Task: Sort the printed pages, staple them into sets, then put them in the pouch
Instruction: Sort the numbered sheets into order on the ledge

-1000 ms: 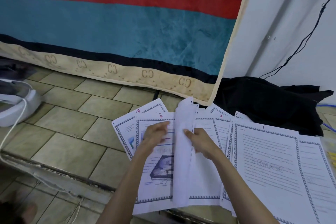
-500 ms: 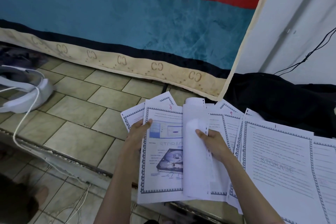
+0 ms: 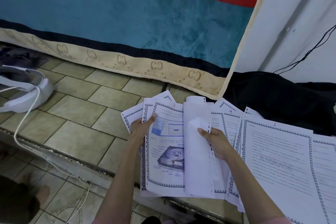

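Observation:
A fanned stack of printed pages (image 3: pixel 164 158) with patterned borders lies over a tiled step; the top sheet shows a hard-drive picture and the word STORAGE. My left hand (image 3: pixel 141 128) grips the stack's left edge, thumb on top. My right hand (image 3: pixel 214 141) holds several pages (image 3: pixel 197 151) curled upright and turned back, blank sides showing. More pages (image 3: pixel 276 160) spread flat to the right, one numbered 1, another numbered 9 (image 3: pixel 230 114). No stapler or pouch is visible.
A teal, red and beige blanket (image 3: pixel 127 23) hangs behind. Black cloth (image 3: pixel 272 96) lies at the right under a white wall with a black cable (image 3: pixel 309 51). A white headset (image 3: pixel 23 92) with a white cord (image 3: pixel 27 123) sits at the left on the tiles.
My left hand slid from the top of the page to the stack's left edge. The turned-back pages curled further over, uncovering more of the picture page. The camera shifted slightly.

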Action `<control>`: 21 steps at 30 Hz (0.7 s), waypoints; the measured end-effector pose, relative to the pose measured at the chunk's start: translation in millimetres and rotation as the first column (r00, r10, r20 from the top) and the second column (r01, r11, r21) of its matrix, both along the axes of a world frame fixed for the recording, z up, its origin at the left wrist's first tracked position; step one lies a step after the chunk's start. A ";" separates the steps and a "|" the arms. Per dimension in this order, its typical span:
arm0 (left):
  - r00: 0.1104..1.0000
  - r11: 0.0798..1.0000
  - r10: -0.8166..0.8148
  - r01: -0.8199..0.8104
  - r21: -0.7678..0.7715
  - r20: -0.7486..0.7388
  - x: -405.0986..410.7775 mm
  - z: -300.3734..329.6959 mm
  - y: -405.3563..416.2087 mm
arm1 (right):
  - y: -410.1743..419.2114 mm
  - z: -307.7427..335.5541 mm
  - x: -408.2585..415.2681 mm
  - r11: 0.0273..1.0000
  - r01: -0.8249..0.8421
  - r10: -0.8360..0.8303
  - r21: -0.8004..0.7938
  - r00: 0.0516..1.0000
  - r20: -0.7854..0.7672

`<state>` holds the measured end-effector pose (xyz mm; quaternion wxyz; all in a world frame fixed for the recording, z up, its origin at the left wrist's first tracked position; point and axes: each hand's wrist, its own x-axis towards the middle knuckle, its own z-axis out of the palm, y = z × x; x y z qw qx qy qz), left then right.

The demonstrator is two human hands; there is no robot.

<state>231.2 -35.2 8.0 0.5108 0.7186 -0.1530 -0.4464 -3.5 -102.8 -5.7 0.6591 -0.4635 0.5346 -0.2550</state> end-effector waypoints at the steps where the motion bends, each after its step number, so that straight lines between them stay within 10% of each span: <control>1: 1.000 0.999 -0.012 0.011 0.041 0.003 0.3 4.4 -0.2 | 1.1 1.3 0.2 1.000 0.006 -0.006 0.006 1.000 -0.001; 5: 0.998 1.000 0.011 -0.012 -0.021 -0.061 14.7 6.2 -6.1 | 1.5 2.2 -0.5 1.000 0.018 -0.018 0.012 1.000 0.019; 11: 0.804 0.987 -0.143 0.075 0.141 0.577 1.0 4.5 0.8 | -0.5 0.4 -1.2 1.000 0.002 -0.003 0.005 0.999 0.051; 21: 0.780 0.949 -0.220 0.031 0.315 0.586 -23.7 -5.1 -3.0 | 1.4 -5.0 0.7 0.999 0.017 -0.014 -0.045 0.997 0.079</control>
